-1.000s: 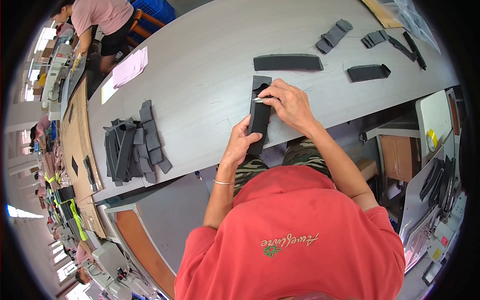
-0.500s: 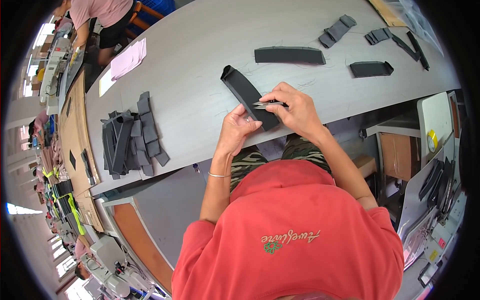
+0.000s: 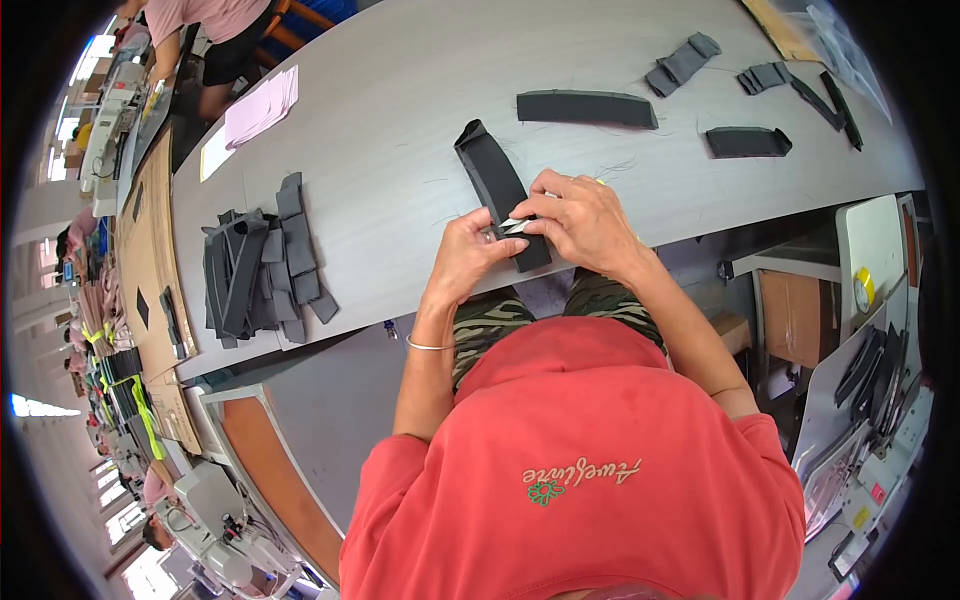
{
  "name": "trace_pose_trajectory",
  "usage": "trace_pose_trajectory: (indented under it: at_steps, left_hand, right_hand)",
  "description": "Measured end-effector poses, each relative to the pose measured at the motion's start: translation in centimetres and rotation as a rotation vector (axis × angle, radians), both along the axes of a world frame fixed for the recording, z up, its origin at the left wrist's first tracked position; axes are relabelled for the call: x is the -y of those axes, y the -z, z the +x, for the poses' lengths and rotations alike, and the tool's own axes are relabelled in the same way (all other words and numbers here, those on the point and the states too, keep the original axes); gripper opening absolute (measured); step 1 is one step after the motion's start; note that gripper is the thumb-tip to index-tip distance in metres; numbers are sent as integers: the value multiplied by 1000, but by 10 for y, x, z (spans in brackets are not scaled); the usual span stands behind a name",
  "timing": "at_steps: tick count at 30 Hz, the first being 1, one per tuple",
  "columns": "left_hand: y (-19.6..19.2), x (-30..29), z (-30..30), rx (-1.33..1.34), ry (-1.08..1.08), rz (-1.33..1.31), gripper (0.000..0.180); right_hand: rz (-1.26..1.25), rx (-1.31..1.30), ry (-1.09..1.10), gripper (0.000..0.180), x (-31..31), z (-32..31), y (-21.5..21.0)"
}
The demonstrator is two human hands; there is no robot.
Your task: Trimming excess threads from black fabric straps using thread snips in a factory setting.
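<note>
A long dark grey fabric strip, folded over at its far end, lies slanted near the table's front edge. My left hand pinches its near part along the left edge, thumb on top. In my right hand is a pair of small metal thread snips. Their blades reach across the strip to its left edge, close to my left fingertips. Whether the blades are apart or together is hard to make out. The snips' handles are hidden under my right fingers.
A heap of dark fabric strips sits at the left of the grey table. Other strips lie beyond and to the right, among loose threads. Pink sheets are at the far left, near another person.
The snips have moved left and slightly down, to the strip's left edge by my left fingers. The strip now lies a little more upright in view, its far end shifted right.
</note>
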State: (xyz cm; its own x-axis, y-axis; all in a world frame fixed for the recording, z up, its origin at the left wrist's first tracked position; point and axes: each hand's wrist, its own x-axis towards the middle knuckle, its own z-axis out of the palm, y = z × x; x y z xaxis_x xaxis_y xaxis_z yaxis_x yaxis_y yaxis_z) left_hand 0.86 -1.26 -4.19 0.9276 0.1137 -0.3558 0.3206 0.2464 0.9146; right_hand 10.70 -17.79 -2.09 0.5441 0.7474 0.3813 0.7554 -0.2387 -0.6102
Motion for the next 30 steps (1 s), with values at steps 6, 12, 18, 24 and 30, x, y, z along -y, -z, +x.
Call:
trace_pose_trajectory:
  at_steps: [6,12,18,24,30]
  left_hand:
    - [1,1,2,52,-52,-16,34]
    - [-2,-4,1,65,-183,-191,34]
    - [-1,-5,3,61,-180,-181,37]
    - [-2,-5,4,73,-190,-219,35]
    - [-2,-7,4,90,-225,-236,34]
  right_hand:
    - [63,-513,-23,18,9,6,0]
    - [4,-349,85,15,23,4,-5]
    - [40,-253,71,13,23,-2,-1]
    - [-52,-172,30,14,26,1,0]
    - [109,-362,118,14,26,-3,0]
